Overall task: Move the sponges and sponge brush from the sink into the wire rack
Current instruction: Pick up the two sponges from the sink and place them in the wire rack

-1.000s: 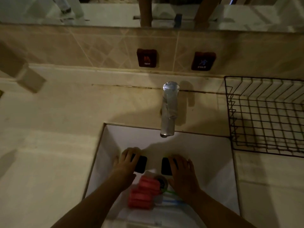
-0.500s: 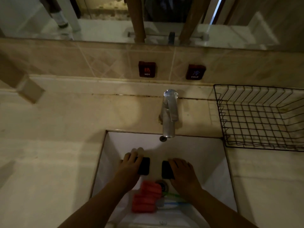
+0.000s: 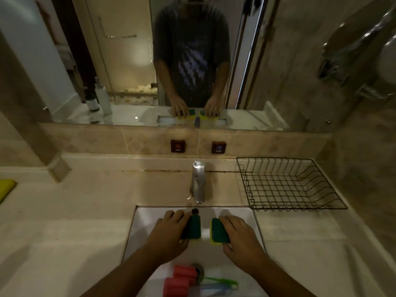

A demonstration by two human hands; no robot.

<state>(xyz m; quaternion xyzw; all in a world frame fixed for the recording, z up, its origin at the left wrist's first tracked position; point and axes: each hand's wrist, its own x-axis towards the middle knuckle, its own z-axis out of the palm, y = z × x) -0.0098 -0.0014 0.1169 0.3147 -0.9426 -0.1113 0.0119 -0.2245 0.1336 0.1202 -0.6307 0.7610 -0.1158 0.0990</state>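
Starting at our fingers: those of our left hand point(image 3: 169, 234) are curled over a green sponge point(image 3: 192, 227), closed on it from its left side, fingertips toward the back wall of the sink point(image 3: 141, 224). The fingers of our right hand point(image 3: 240, 236) wrap a second green-topped sponge with a yellow underside point(image 3: 219, 230), the thumb tucked under its near edge, so this hand too is clamped on its sponge. The two sponges sit apart from each other, both just in front of the faucet point(image 3: 198, 183) and over the rear half of the basin; we cannot tell whether they are lifted clear of the sink floor or resting on it.

Nearer to us than the faucet, down by the drain point(image 3: 199, 270), two pink sponge brushes point(image 3: 182, 279) lie side by side, their heads to the left, with a green handle point(image 3: 220, 281) and a fainter blue one running out to the right.

To the right of the faucet, on the counter point(image 3: 75, 211), stands the black wire rack point(image 3: 287, 185). Behind the faucet, two small dark red plaques point(image 3: 177, 146) are fixed to the tiled backsplash, and above them the mirror point(image 3: 128, 61) reflects both hands with their sponges. Far left of the faucet, a yellow-green object point(image 3: 6, 187) lies at the counter's edge.
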